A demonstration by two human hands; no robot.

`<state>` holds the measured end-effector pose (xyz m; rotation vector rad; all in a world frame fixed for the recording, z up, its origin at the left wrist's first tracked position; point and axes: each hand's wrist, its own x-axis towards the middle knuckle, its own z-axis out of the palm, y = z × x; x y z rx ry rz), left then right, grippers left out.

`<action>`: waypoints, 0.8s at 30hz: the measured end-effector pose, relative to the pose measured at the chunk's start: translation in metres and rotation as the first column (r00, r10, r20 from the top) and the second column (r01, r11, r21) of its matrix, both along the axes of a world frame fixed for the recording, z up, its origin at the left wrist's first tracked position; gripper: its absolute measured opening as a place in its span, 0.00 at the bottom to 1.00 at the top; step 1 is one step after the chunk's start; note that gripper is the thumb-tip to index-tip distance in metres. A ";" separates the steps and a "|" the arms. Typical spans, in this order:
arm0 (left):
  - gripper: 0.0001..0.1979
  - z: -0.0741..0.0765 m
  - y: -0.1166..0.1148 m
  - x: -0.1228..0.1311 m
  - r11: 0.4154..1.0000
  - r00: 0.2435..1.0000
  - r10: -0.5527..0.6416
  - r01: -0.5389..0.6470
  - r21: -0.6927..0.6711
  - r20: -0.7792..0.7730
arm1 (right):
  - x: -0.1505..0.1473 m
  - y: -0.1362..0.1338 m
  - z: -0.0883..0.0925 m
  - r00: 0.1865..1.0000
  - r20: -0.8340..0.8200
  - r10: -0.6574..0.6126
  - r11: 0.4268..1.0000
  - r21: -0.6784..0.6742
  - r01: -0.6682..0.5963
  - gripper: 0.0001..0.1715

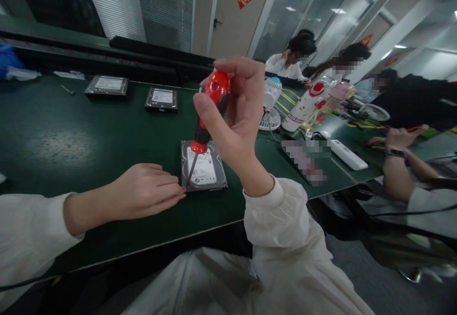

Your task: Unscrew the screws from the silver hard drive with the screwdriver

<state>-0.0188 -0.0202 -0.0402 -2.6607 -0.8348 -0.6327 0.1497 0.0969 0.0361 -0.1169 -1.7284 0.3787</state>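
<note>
A hard drive (203,166) with a white label lies flat on the green table in front of me. My right hand (239,110) is closed around the red and black handle of a screwdriver (203,136), raised above the drive. Its metal shaft slants down to the drive's near left corner. At that same corner are the fingertips of my left hand (146,190), pressed together on the drive's edge beside the screwdriver tip. A screw under the tip, if any, is too small to make out.
Two more hard drives (107,85) (161,99) lie toward the back of the table (71,148). To the right stand a small white fan (272,93) and a white-and-red bottle (307,103), with a white power strip (346,154) nearer. Other people sit farther right, one arm (400,162) close by.
</note>
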 end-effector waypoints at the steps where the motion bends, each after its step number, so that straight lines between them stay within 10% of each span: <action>1: 0.09 0.000 0.000 0.000 1.000 1.000 0.000 0.000 0.000 0.000 | 0.000 -0.001 -0.001 1.000 0.017 -0.002 1.000 -0.015 0.002 0.21; 6: 0.09 0.001 0.000 0.001 1.000 1.000 -0.007 0.007 -0.005 0.009 | 0.000 -0.004 -0.003 0.983 0.074 0.167 0.986 -0.021 -0.166 0.18; 24: 0.09 0.002 -0.001 0.002 1.000 1.000 -0.007 0.007 0.011 0.020 | 0.001 0.001 -0.001 0.998 -0.003 -0.060 0.992 0.110 0.060 0.22</action>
